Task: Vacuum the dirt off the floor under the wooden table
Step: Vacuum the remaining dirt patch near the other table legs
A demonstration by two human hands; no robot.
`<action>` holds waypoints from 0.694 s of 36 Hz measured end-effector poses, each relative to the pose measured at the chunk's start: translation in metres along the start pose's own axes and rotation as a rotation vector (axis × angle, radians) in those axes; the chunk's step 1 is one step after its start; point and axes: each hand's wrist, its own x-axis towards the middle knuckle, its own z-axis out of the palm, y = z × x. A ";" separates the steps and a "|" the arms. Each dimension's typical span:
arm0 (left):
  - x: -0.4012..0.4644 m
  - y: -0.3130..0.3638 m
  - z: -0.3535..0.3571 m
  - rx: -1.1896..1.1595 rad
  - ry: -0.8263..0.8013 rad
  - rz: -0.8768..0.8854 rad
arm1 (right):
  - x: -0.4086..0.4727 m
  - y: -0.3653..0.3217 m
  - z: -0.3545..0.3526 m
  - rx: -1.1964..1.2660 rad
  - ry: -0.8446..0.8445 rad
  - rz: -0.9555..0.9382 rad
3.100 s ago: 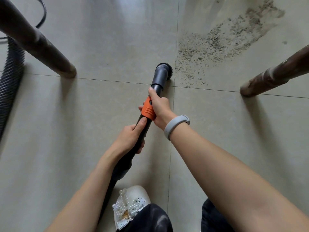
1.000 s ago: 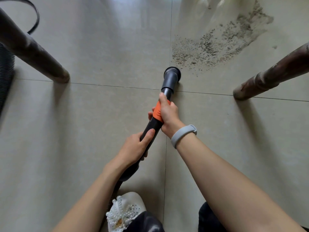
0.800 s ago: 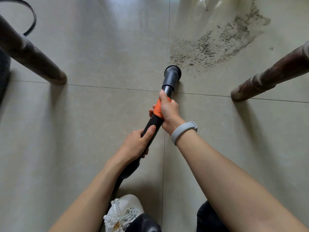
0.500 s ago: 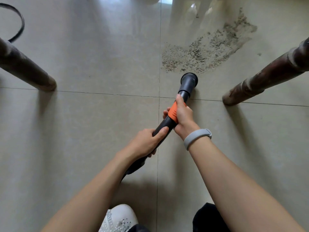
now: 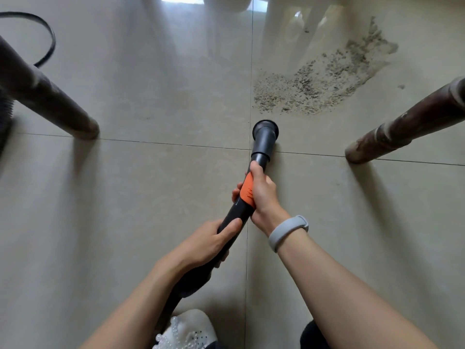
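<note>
The vac wand was a black tube w/ an orange collar, ending in a round dark-grey nozzle that flared at its tip. The nozzle pointed down at the floor near centre, right by the crossing of the tile joints, just short of the dirt. The dirt lay as a grey-brown gritty patch far right, fanning away towards the far right, between the two wooden table legs but closer to the right leg; the left leg stood well apart at far left.

Right hand was wrapped round the wand at the orange collar, a grey wristband on that wrist. Left hand clasped the black tube nearer the body.

Vs approx half a sec earlier, the nozzle sat a bit further left and nearer, off the patch's near edge; the patch looked about the same. A black cable looped at far left. White shoe showed at the near edge.

No containers in view.
</note>
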 end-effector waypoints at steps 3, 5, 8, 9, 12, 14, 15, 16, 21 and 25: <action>-0.014 -0.010 -0.004 -0.015 0.021 -0.016 | -0.006 0.017 0.009 -0.028 -0.027 0.010; -0.019 -0.014 -0.007 -0.033 0.036 -0.024 | -0.008 0.023 0.014 -0.033 -0.036 0.015; -0.017 -0.013 -0.013 -0.027 0.060 -0.022 | -0.006 0.019 0.021 -0.066 -0.026 -0.001; -0.014 -0.011 -0.015 -0.027 0.070 -0.019 | -0.004 0.016 0.024 -0.081 -0.018 -0.009; -0.003 0.001 -0.021 -0.053 0.091 -0.005 | 0.004 0.000 0.032 -0.105 0.001 -0.029; 0.005 0.008 -0.024 -0.049 0.116 0.006 | 0.011 -0.012 0.038 -0.113 0.006 -0.037; 0.009 0.011 -0.025 -0.047 0.130 0.011 | 0.013 -0.017 0.040 -0.121 0.009 -0.039; 0.012 0.013 -0.026 -0.045 0.145 0.015 | 0.016 -0.023 0.042 -0.136 0.012 -0.040; 0.020 0.014 -0.027 0.014 0.224 0.042 | 0.027 -0.042 0.054 -0.183 0.018 -0.032; 0.019 -0.003 -0.029 0.068 0.328 0.042 | 0.035 -0.048 0.063 -0.215 0.018 -0.036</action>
